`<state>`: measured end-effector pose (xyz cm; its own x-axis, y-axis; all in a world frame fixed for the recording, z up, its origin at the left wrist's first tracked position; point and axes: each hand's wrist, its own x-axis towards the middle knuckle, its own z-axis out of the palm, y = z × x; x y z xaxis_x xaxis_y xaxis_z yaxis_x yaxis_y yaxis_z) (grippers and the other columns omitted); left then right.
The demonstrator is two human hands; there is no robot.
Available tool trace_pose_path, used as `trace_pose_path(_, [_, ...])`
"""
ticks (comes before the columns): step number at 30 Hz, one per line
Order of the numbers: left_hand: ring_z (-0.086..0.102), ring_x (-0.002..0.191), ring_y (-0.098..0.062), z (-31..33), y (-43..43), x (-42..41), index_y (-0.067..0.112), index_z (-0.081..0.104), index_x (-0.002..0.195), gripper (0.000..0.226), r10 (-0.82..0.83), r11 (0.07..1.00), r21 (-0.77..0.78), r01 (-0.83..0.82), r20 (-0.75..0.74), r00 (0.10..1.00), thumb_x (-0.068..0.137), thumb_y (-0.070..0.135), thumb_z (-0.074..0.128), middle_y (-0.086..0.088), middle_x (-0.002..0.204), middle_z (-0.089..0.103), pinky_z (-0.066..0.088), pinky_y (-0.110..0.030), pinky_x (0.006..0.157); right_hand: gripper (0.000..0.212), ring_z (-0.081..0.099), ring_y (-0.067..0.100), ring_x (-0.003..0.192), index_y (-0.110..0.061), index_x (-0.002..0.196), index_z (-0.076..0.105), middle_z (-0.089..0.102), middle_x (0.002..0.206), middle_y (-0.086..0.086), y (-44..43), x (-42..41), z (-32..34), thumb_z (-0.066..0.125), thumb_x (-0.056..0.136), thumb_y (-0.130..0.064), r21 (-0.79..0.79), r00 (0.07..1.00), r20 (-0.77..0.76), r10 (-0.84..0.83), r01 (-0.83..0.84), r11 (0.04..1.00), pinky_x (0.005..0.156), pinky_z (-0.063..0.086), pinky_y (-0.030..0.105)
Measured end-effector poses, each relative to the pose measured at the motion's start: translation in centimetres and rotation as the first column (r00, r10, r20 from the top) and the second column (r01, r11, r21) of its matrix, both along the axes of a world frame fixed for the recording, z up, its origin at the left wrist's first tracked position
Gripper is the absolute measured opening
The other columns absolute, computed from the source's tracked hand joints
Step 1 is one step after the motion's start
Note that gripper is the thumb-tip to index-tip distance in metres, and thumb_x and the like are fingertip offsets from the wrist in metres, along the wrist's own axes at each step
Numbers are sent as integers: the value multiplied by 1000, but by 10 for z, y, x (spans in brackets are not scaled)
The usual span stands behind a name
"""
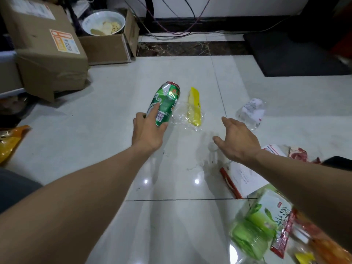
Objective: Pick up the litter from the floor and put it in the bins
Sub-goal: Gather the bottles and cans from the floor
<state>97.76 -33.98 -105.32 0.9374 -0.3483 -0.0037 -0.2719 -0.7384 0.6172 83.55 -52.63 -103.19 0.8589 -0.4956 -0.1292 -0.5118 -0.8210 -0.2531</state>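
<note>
My left hand grips a dented green drink can at its lower end, index finger lying along its side, thumb under it. Just right of the can a yellow and clear plastic wrapper lies on the white tiled floor. My right hand hovers open, fingers spread, between the yellow wrapper and a crumpled clear plastic bag with white print. An open cardboard box at the back left holds a white bowl with food scraps.
A large sealed cardboard box stands at the far left. An orange snack bag lies at the left edge. Green packaging, red-edged paper and other wrappers crowd the lower right. A dark mat and cables lie by the wall.
</note>
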Motion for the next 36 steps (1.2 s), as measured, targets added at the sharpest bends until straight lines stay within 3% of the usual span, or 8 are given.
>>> trace_pose_path(4, [40,118,-27,7,-31,-22,36,27,149,62,-37,999,-23,38,34,999,94,36,57,-10,125,36,40,-35,101,61,42,33,129,-10,143,33,45,141,13,-24,-15,2,51,93,-39,52,996,-2,-88,88,995,98,42,44])
trace_pose_path(7, [37,118,-27,10,-54,-34,35,28,149,62,-56,997,-42,58,54,997,94,35,57,-11,126,36,40,-35,101,46,52,35,112,-10,127,46,58,121,14,-42,-21,2,55,89,-34,113,981,71,-183,174,978,83,46,39])
trace_pose_path(9, [35,119,-26,9,-68,-41,35,28,148,61,-73,995,-58,77,61,995,94,34,57,-11,127,35,39,-34,101,46,53,35,109,-8,128,47,60,116,14,-53,-23,0,55,89,-29,159,961,90,-260,244,957,78,44,36])
trace_pose_path(13, [33,124,-26,2,-90,-51,36,26,149,63,-86,993,-72,90,54,995,95,35,57,-11,134,33,38,-35,103,56,48,34,121,-9,138,42,56,129,16,-71,-18,-9,58,89,-28,255,916,91,-391,358,898,89,49,39])
trace_pose_path(19, [30,124,-22,-15,-104,-56,38,23,150,64,-92,993,-73,95,43,995,95,37,56,-9,131,34,35,-29,100,61,40,33,130,-7,141,38,51,135,18,-83,-2,-30,63,90,-28,437,835,92,-542,456,775,98,39,35])
trace_pose_path(26, [29,126,-20,-32,-100,-53,38,25,149,65,-97,989,-111,100,32,995,94,37,58,-8,130,34,35,-26,102,74,47,30,128,-15,145,37,49,141,9,-88,17,-55,74,83,-28,649,605,32,-796,593,477,100,43,37])
trace_pose_path(32, [30,122,-21,-40,-89,-48,36,28,149,64,-88,991,-96,91,35,996,94,35,60,-9,130,33,40,-31,102,73,52,33,123,-15,142,39,51,136,11,-88,31,-71,76,79,-20,659,534,14,-846,631,409,100,47,45])
trace_pose_path(36, [30,120,-20,-42,-83,-45,37,30,148,63,-79,992,-100,82,33,996,93,35,60,-8,130,33,39,-31,101,57,58,34,112,-15,135,48,56,127,12,-84,37,-73,70,82,-14,685,498,13,-867,627,370,97,49,44])
